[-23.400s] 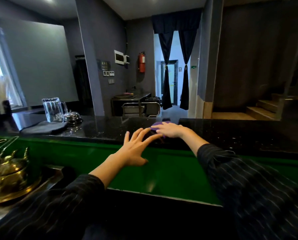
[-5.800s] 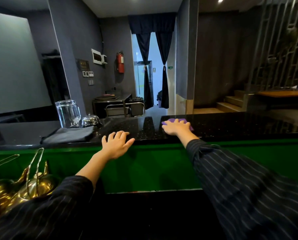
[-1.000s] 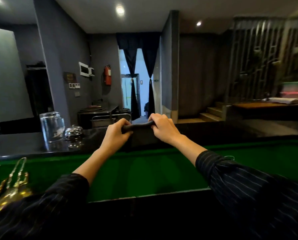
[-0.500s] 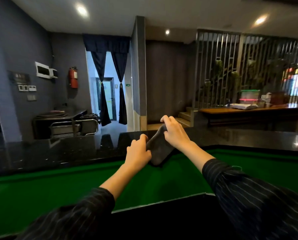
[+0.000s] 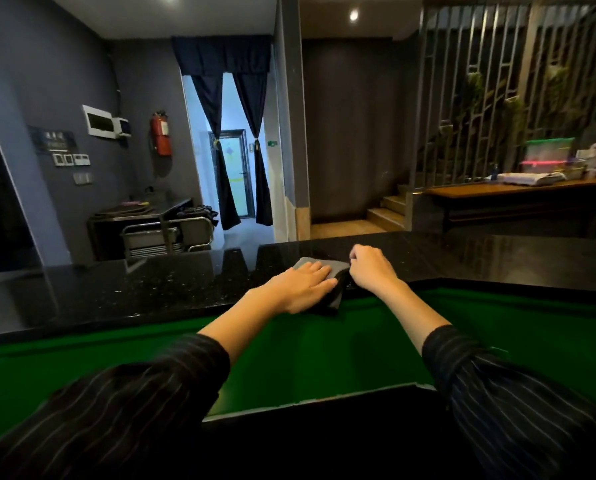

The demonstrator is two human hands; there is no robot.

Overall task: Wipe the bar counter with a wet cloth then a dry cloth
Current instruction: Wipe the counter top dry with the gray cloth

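Change: half a second earlier the grey cloth (image 5: 308, 263) is held up between both hands above the counter's edge; now it is laid flat on the bar counter (image 5: 151, 285), just right of the frame's centre.
Grey cloth: it is spread on the black top, and its near end is draped a little over the counter's front edge towards the green panel (image 5: 324, 355) below.
Left hand (image 5: 307, 284): it is laid palm-down on the cloth with the fingers straight and close together, pointing to the right of the frame.
Right hand (image 5: 371, 266): its fingers are curled at the cloth's right edge and seem to pinch it; the contact itself is hidden behind the knuckles.
Key relation: the cloth is found directly under the left hand and just left of the right hand, so both are at it, the left more fully.
Long axis: it appears to run from the far side to the near edge, across the counter's length, though much is covered.
Step judged: the cloth is being set for a wiping pass.
Next move: a sideways sweep along the counter is called for, with long stretches of the counter left to either side.
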